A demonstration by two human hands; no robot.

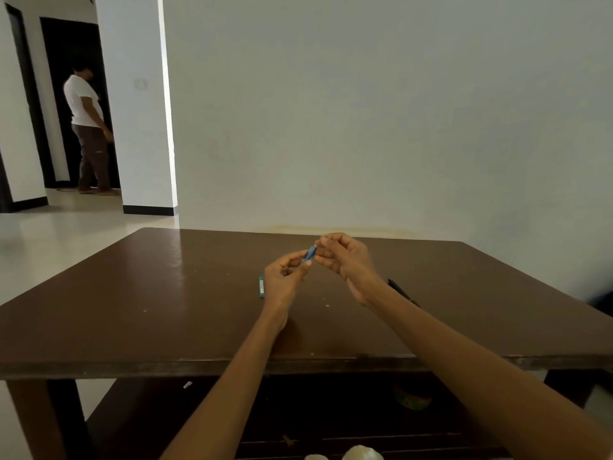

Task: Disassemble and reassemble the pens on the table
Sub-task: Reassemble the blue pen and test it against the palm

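A short blue pen [310, 253] is held in the air above the brown table [166, 293], between both hands. My left hand [285, 280] pinches its lower end with curled fingers. My right hand [348, 260] pinches its upper end with thumb and fingertips. A green pen [261, 287] lies on the table just left of my left hand. A black pen [399, 290] lies on the table to the right, partly hidden by my right wrist.
The table stands against a pale wall, with a lower shelf [331, 426] holding a few dim items. A person in a white shirt [88, 134] stands in a doorway at the far left. Pale floor stretches to the left of the table.
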